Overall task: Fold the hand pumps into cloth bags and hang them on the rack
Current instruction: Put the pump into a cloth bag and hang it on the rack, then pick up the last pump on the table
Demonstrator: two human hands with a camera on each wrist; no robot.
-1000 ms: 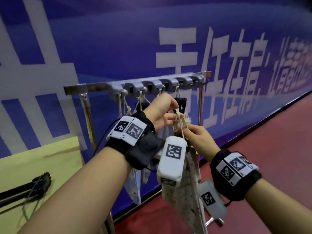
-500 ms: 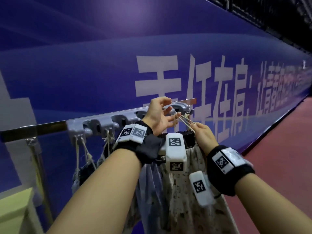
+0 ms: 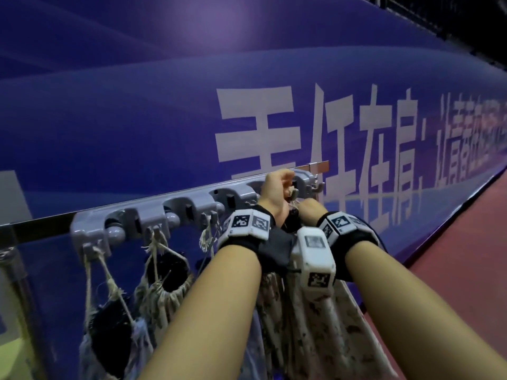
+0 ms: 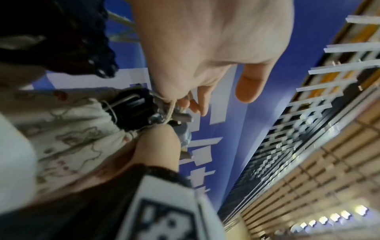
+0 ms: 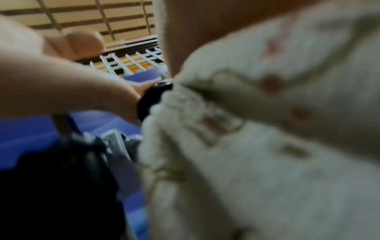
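A grey hook rack [image 3: 192, 207] runs along the blue wall. Both hands are up at its right end. My left hand [image 3: 286, 185] pinches the beige drawstring [image 3: 293, 193] beside a grey hook; the left wrist view shows the thumb and fingers [image 4: 174, 104] closed on the cord [image 4: 171, 108]. My right hand [image 3: 308, 209] grips the gathered neck of the patterned cloth bag [image 3: 329, 319] just below. A black pump top [image 4: 131, 110] sticks out of that bag's mouth [image 4: 68, 123]. In the right wrist view the bag's cloth [image 5: 267, 129] is blurred and close.
Two filled bags [image 3: 109, 325] [image 3: 167, 278] hang by cords from hooks further left, and a third cord [image 3: 205, 237] hangs beside my left wrist. The last hook [image 3: 318, 187] sits at the rail's right tip. Red floor [image 3: 452, 270] lies to the right.
Both hands have risen with the bag's cord to the hook at the rack's right end. The right hand has closed in under the left, at the bag's neck.
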